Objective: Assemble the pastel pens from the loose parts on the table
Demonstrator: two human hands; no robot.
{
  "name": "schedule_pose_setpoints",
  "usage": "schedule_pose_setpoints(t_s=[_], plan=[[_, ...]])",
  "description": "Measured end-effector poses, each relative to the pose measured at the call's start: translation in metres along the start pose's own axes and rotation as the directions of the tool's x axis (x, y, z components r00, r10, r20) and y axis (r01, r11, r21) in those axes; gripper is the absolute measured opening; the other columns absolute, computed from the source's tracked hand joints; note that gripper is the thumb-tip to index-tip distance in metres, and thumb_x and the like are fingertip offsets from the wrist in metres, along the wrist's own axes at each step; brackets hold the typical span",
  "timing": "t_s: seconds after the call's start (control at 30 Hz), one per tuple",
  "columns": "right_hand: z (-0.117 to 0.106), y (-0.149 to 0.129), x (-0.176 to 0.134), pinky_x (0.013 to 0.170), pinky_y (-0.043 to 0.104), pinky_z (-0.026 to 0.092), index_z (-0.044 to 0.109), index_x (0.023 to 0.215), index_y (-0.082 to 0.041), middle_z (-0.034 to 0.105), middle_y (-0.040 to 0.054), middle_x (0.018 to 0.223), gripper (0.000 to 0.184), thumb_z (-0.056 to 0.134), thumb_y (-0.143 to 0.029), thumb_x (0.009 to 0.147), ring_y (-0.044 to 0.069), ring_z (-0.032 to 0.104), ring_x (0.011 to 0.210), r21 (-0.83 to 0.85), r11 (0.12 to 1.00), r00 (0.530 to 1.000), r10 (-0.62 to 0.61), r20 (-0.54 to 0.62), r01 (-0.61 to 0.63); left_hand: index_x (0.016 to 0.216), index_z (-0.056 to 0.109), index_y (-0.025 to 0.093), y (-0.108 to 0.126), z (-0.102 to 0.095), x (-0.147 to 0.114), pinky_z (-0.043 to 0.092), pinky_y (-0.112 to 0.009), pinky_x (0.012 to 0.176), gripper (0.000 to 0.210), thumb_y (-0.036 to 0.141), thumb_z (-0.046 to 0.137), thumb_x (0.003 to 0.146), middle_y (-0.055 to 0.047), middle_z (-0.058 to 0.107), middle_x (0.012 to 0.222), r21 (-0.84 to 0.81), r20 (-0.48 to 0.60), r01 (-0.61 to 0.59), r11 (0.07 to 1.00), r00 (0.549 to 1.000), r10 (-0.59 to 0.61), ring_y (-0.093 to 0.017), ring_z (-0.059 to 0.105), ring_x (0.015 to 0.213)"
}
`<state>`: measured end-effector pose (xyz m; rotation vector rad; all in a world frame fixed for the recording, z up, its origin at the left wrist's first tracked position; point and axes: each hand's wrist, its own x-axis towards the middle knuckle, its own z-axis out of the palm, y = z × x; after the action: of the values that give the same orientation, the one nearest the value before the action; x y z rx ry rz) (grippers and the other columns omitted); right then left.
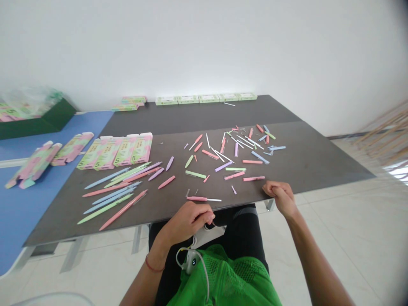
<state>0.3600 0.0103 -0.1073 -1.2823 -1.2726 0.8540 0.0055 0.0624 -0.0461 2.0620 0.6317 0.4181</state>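
My left hand is curled closed at the table's front edge, with nothing showing in it. Just beyond it lies a pink pen barrel part with a white refill sticking out of its right end. Resting as a fist on the front edge further right is my right hand, also with nothing visible in it. A pink pen tube lies nearest to that fist. Loose pen parts in pink, green, purple and blue, including a green tube and a purple tube, are scattered beyond both hands.
Several whole pens, among them a pink pen, lie at left. Behind them are flat cartons; small boxes line the back edge. A dark green bin and more cartons sit on the blue table.
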Motion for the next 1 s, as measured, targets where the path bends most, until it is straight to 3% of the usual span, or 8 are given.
schedule_pose_setpoints(t_s=[1.0], plan=[[0.0032,-0.0002,-0.0033,0.059,0.035,0.015,0.036,0.058,-0.024,0.029,-0.0022,0.057,0.028,0.049,-0.022,0.084,0.016,0.025,0.057,-0.05,0.998,0.999,-0.041,-0.032,0.039,0.074,0.065,0.018,0.0007,0.0,0.0005,0.042,-0.026,0.069,0.034,0.022,0.05,0.105,0.002,0.065,0.066,-0.016,-0.015,-0.009,1.0,1.0,0.009,-0.013,0.052,0.059]])
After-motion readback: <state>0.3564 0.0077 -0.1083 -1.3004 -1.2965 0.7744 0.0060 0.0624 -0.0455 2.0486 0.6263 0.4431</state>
